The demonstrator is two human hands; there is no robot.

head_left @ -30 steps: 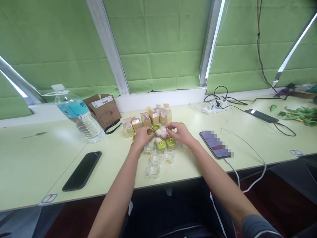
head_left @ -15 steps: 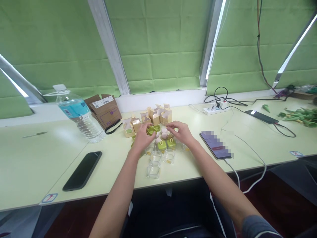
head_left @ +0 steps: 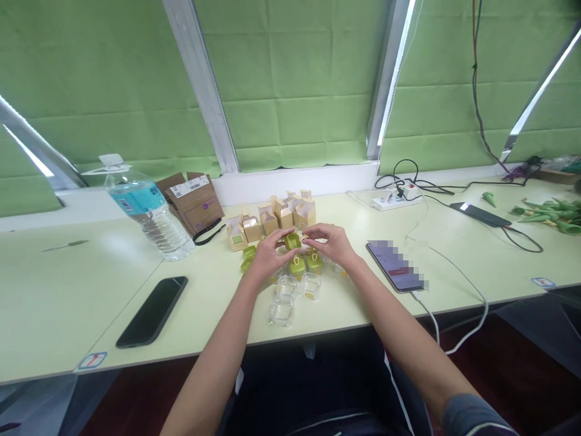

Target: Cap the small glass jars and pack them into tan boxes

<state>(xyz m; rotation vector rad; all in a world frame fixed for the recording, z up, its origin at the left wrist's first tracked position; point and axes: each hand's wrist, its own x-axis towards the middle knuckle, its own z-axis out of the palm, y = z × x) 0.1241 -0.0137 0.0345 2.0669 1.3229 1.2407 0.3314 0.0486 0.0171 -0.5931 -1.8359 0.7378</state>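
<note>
My left hand (head_left: 271, 253) grips a small green square lid (head_left: 293, 241) between thumb and fingers, hollow side showing. Close against it, the fingertips of my right hand (head_left: 334, 243) pinch a small yellowish piece (head_left: 305, 238), too small to make out well. Just below my hands, a green lid with a yellow loop (head_left: 297, 266) sits beside another looped green lid (head_left: 314, 261). Several clear plastic cups stand nearer me, including a front clear cup (head_left: 282, 313). Loose green lids (head_left: 247, 264) lie left of my left hand. Pale round pieces are mostly hidden behind my right fingers.
Small open cardboard boxes (head_left: 282, 213) stand behind my hands. On the left are a large water bottle (head_left: 158, 224), a brown carton (head_left: 195, 206) and a black phone (head_left: 152, 312). A charging phone (head_left: 393, 266), its white cable (head_left: 472, 330) and a power strip (head_left: 397, 200) are right.
My left hand has moved slightly right, bringing one green lid away from the others towards my right hand. My right fingers have closed on a small yellowish piece.
</note>
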